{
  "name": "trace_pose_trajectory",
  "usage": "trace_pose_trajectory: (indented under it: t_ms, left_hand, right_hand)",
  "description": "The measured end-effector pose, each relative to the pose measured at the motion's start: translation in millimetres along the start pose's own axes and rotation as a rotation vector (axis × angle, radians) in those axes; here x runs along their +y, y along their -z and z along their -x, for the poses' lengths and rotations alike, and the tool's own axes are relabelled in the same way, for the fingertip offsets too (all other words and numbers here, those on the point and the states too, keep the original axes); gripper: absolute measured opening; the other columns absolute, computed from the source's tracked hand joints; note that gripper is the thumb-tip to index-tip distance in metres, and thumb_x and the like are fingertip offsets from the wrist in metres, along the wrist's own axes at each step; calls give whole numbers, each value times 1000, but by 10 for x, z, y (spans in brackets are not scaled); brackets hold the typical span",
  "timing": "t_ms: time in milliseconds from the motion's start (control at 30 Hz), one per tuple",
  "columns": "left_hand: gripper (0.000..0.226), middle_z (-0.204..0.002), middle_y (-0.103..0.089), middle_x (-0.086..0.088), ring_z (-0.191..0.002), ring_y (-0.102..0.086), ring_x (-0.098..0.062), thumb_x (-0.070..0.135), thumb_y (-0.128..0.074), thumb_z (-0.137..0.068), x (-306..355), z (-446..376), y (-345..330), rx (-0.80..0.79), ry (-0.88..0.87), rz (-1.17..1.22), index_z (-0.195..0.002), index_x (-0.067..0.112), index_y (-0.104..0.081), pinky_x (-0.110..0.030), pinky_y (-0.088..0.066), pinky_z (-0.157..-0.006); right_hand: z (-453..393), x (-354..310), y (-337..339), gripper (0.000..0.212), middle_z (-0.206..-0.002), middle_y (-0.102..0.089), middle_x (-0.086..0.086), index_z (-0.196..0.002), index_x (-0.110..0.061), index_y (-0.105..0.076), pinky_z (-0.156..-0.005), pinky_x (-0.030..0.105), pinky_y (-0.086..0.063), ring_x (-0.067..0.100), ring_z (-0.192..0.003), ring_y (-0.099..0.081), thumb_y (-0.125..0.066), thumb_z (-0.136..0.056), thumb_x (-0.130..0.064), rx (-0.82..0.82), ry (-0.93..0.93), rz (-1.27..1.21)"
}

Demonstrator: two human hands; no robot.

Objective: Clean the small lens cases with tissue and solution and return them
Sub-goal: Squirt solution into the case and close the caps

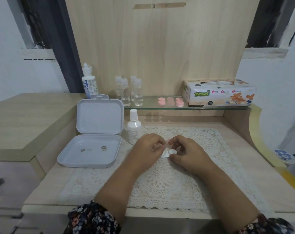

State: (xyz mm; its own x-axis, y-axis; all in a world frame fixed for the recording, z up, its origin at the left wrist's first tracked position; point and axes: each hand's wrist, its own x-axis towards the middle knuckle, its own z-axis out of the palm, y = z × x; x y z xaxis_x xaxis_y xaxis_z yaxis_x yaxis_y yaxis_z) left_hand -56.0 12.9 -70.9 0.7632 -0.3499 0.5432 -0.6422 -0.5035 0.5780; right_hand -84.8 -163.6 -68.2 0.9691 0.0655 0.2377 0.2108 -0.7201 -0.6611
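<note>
Head camera looks down at a pale wooden desk [236, 168] with a white lace mat [160, 181] on it. Both hands meet in the middle of the frame, over the mat. The left hand [147, 147] and the right hand [188, 152] have curled fingers, and together they hold a small white lens case [168, 152] with round cups. A bit of pink shows between the fingertips; I cannot tell what it is.

Left of the hands sits an open grey plastic box [92, 132] with its lid standing up. Two tiny round things [92, 148] lie inside it. Just beside the left hand stands a small white bottle [134, 126].

Higher up, a glass shelf [177, 107] holds four clear little bottles [129, 90], some pink round lens cases [170, 101] and a flowery tissue box [219, 92] at the right. A tall white solution bottle [89, 81] stands at the upper left.
</note>
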Motion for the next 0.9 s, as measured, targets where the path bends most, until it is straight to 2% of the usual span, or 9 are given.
trace_pose_trajectory:
  t_ms: [100, 333, 533, 633, 767, 900]
  left_hand:
    - [10, -89, -63, 11, -85, -51, -1, 14, -65, -85, 21, 35, -24, -89, -40, 13, -93, 18, -68, -13, -40, -75]
    - [8, -80, -54, 20, -82, -47, 4, 20, -67, -86, 7, 26, -45, -100, -24, -62, -93, 16, -67, -9, -34, -72]
    - [19, -93, -59, 11, -87, -51, -1, 30, -69, -84, 7, 17, -46, -145, 69, -33, -100, 22, -62, -16, -42, -77]
    - [22, -101, -61, 10, -92, -57, 2, 22, -65, -85, 26, 19, -33, -170, 144, 49, -105, 28, -58, -15, -46, -80]
    - [28, -104, -66, 14, -95, -57, 9, 9, -55, -89, 49, 37, -24, -206, 155, 133, -109, 28, -57, -6, -43, -81]
    - [33, -108, -57, 12, -102, -52, 3, 26, -66, -84, 10, 30, -34, -178, 138, 38, -115, 33, -55, -15, -43, -87]
  right_hand:
    - [8, -12, 12, 27, -87, -61, -15, -103, -33, -61, -73, 27, -50, 4, -82, -56, -69, -79, -23, 0, 5, -12]
    - [25, -26, 26, 27, -88, -61, -17, -106, -30, -61, -73, 22, -48, 4, -80, -57, -69, -81, -21, -3, -2, -22]
    - [20, -16, 16, 29, -91, -61, -16, -105, -35, -59, -76, 25, -48, 3, -87, -53, -72, -81, -26, -1, -21, -36]
    - [21, -13, 22, 31, -91, -61, -17, -105, -35, -58, -77, 26, -47, 3, -89, -53, -71, -80, -22, -4, -28, -42]
    - [21, -20, 28, 33, -92, -61, -16, -106, -34, -58, -75, 24, -46, 3, -87, -53, -71, -79, -21, -9, -26, -41]
    - [19, -14, 23, 32, -91, -62, -16, -104, -36, -58, -74, 25, -47, 4, -85, -54, -72, -79, -23, -5, -31, -53]
